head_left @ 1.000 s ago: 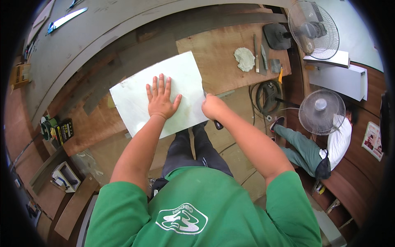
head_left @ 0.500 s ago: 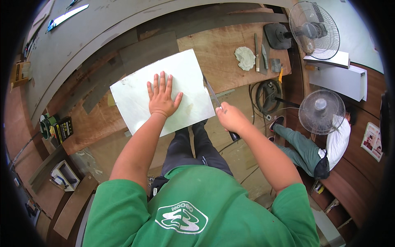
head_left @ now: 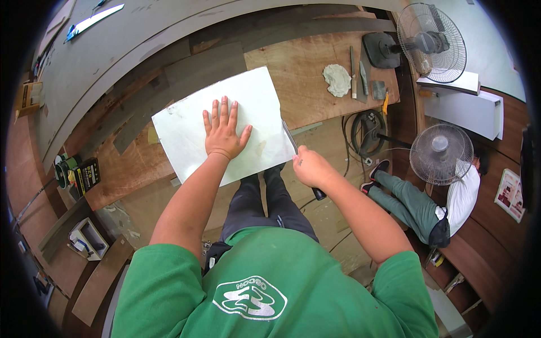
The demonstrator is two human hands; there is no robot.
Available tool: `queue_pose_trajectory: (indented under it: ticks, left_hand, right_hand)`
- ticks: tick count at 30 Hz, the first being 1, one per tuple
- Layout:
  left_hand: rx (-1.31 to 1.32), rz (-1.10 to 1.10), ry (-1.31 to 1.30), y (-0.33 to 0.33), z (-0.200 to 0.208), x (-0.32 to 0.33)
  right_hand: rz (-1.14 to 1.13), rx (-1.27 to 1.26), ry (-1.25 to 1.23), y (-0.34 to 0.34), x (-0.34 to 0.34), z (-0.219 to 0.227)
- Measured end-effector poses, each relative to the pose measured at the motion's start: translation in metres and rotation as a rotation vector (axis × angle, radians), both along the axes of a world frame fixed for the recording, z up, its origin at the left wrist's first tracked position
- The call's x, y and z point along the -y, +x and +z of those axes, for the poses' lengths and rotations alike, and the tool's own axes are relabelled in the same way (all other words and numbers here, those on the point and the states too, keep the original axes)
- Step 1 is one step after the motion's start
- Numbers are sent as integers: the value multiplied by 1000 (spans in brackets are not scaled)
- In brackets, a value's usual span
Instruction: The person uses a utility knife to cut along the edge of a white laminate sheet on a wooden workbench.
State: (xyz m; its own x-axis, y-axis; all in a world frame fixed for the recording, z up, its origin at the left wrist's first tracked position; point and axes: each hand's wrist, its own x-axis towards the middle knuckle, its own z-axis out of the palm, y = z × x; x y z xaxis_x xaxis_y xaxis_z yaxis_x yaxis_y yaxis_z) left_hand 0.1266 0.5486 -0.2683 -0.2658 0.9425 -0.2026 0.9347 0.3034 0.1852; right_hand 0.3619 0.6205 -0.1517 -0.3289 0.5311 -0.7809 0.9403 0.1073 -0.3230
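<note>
Firm, even pressure at the left and smooth, straight strokes at the right should serve best. The left hand lies flat, fingers spread, gripping nothing, on the white board, which overhangs the near edge of the table. The right hand curls closed around the saw, blade at the board's right edge.

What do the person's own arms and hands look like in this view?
Short green sleeves leave the forearms bare. The left hand and right hand wear no gloves, and no watch shows at either wrist. A small dark mark is on the back of the right hand.
</note>
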Motion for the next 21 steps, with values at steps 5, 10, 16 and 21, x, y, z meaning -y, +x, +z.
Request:
queue_pose_trajectory:
  ticks: [5,10,16,21]
  left_hand:
    - [-1,2,-10,1,0,-1]
    - [-5,1,-6,0,1,-2]
    - [17,7,-15,3,2,-3]
    - [11,2,-12,4,1,-4]
  right_hand:
    - [55,36,8,-1,-1,-19]
    - [66,73,12,-2,2,-35]
    - [51,102,22,-4,4,-51]
    - [7,56,51,7,8,-48]
